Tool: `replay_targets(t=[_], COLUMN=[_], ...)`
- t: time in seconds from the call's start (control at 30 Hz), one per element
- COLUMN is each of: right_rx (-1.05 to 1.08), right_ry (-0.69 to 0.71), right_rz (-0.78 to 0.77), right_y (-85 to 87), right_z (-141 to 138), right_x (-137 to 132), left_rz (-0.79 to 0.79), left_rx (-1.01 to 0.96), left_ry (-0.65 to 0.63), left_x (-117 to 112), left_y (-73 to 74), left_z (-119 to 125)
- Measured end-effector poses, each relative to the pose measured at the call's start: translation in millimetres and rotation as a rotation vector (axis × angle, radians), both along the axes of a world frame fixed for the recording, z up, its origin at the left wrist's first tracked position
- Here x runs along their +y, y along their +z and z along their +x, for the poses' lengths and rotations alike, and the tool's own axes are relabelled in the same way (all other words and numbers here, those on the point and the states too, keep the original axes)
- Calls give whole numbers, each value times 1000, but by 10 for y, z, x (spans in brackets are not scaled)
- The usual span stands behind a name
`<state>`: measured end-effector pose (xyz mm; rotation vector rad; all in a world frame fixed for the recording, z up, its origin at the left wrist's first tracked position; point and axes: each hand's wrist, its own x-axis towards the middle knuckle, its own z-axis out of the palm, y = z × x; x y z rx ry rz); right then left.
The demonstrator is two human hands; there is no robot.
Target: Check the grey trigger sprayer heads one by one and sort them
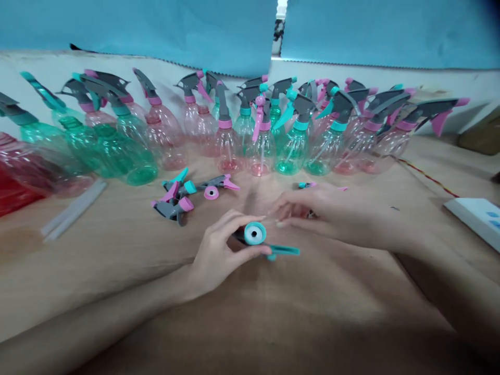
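Observation:
My left hand point(219, 252) is closed on a grey spray head with a teal screw cap point(255, 234) and a teal trigger point(285, 251), the cap's open end facing me. My right hand point(324, 211) lies just to its right on the wooden table point(117, 250), fingertips close to the cap, fingers curled over something I cannot make out. A small pile of loose spray heads point(180, 198), grey with pink and teal parts, and a lone pink cap point(211, 192) lie beyond my left hand.
A row of several assembled pink and green spray bottles point(261, 140) stands across the back of the table. Green bottles point(125, 151) lie at the left, with white tubes point(74, 211) beside them. A white box point(474, 219) sits at the right edge. Blue sheeting point(156, 26) hangs behind.

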<state>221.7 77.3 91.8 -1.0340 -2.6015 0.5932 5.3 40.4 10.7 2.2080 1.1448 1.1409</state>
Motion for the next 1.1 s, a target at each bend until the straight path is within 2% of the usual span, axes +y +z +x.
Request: replay_targets(t=[0.1,0.17,0.27,0.43,0.67,0.93,1.1], right_rx=[132,170,122,55,11,-35,-68], right_ry=[-3,0,2,-94,-149,-79,-129], right_rz=[31,60,75,32,-71,-50,101], right_y=[44,29,-53,-223,-307,-326,-374], right_z=[-103,-193,-290,-333,-355,-376,-386], right_x=[-79,-157,-241,-214,-202,-269,-229], left_rz=[200,273,224,93,57,63,98], left_rx=[-30,3,77,191,120,88,102], left_ry=[41,71,88,92,4,61,50], left_x=[50,102,169,184,192,215,213], left_y=[17,36,33,-26,-28,32,18], left_z=[-39,-81,-134,-147,-133,-119,-131])
